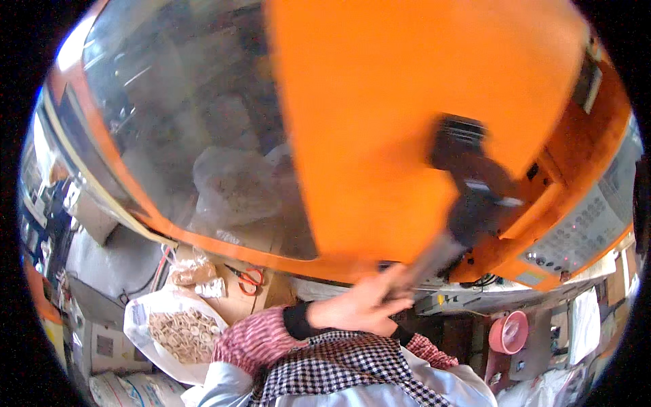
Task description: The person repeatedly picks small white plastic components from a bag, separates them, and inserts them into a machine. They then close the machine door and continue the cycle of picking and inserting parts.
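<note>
A dark, long-handled tool (475, 193) with a blocky black head slants up to the right in front of the orange machine panel (369, 122). It is blurred, so I cannot make out its exact kind. Around the lower end of its grey handle, my left hand (356, 302) is closed. My right hand (384, 326) is close below the left one and mostly covered by it; its fingers do not show clearly. Patterned sleeves and black cuffs cover both wrists.
Left of me, a white bag (139, 322) holds many small pale parts. Red-handled scissors (251, 281) lie on cardboard beside a clear plastic bag (192, 270). The machine has a dark window (190, 95) and a control panel (576, 227). A pink basin (508, 332) stands at right.
</note>
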`<state>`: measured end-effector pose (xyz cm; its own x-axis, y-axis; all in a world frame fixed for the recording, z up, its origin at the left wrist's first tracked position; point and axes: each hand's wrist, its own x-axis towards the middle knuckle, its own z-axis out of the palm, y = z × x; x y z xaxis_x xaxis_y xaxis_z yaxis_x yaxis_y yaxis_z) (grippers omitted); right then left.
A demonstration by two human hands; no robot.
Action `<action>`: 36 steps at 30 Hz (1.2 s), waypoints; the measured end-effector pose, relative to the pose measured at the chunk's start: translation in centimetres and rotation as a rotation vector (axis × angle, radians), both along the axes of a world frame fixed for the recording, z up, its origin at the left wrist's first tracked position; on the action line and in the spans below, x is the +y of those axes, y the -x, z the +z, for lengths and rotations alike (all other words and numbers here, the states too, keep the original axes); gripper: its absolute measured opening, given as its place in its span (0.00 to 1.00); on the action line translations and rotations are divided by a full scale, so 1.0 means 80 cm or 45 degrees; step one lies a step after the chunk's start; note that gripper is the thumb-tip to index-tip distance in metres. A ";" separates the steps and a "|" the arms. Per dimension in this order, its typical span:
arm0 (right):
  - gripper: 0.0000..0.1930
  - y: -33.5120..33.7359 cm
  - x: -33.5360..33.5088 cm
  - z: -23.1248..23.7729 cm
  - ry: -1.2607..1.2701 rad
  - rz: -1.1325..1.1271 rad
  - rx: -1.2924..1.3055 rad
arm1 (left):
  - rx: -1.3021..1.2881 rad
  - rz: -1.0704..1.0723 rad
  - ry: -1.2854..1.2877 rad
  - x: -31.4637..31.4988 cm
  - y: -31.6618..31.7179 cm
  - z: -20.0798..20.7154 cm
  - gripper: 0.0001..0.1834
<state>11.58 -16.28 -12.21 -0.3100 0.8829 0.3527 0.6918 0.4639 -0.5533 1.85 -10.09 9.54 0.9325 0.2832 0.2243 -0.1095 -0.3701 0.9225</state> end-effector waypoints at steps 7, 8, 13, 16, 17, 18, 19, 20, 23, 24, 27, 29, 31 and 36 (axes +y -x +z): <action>0.11 -0.015 -0.011 -0.002 0.218 -0.004 -0.006 | -0.472 -0.254 -0.058 -0.059 -0.138 -0.022 0.26; 0.11 -0.020 -0.012 -0.002 0.247 0.017 -0.018 | -0.593 -0.220 -0.112 -0.073 -0.162 -0.040 0.28; 0.11 -0.048 -0.018 -0.019 0.388 0.099 -0.043 | -0.665 -0.238 0.017 -0.100 -0.196 -0.014 0.20; 0.11 -0.038 -0.002 -0.012 0.440 0.268 -0.138 | -1.330 0.343 -0.765 -0.161 -0.417 -0.151 0.49; 0.11 -0.044 -0.003 -0.020 0.459 0.273 -0.107 | -1.196 0.167 -0.619 -0.163 -0.404 -0.153 0.45; 0.11 -0.043 -0.001 -0.021 0.467 0.292 -0.107 | -1.144 0.127 -0.569 -0.161 -0.394 -0.149 0.43; 0.11 -0.040 0.000 -0.021 0.478 0.315 -0.109 | -1.115 0.130 -0.562 -0.157 -0.386 -0.143 0.40; 0.11 -0.033 0.005 -0.020 0.488 0.361 -0.116 | -1.100 0.144 -0.569 -0.149 -0.378 -0.135 0.38; 0.11 -0.007 0.031 -0.011 0.506 0.517 -0.177 | -1.063 0.171 -0.633 -0.111 -0.352 -0.109 0.32; 0.11 0.003 0.035 -0.010 0.514 0.556 -0.193 | -1.042 0.143 -0.646 -0.104 -0.334 -0.096 0.30; 0.11 0.030 0.037 -0.004 0.543 0.629 -0.238 | -0.887 -0.034 -0.661 -0.090 -0.237 -0.043 0.24; 0.11 0.050 0.043 -0.002 0.544 0.696 -0.250 | -0.706 -0.077 -0.687 -0.068 -0.128 -0.019 0.20; 0.11 0.073 0.051 -0.003 0.540 0.758 -0.270 | -0.704 0.244 -0.787 -0.038 -0.004 -0.031 0.11; 0.11 0.134 0.063 -0.023 0.422 0.911 -0.338 | 0.458 1.895 -0.157 -0.055 0.293 -0.166 0.09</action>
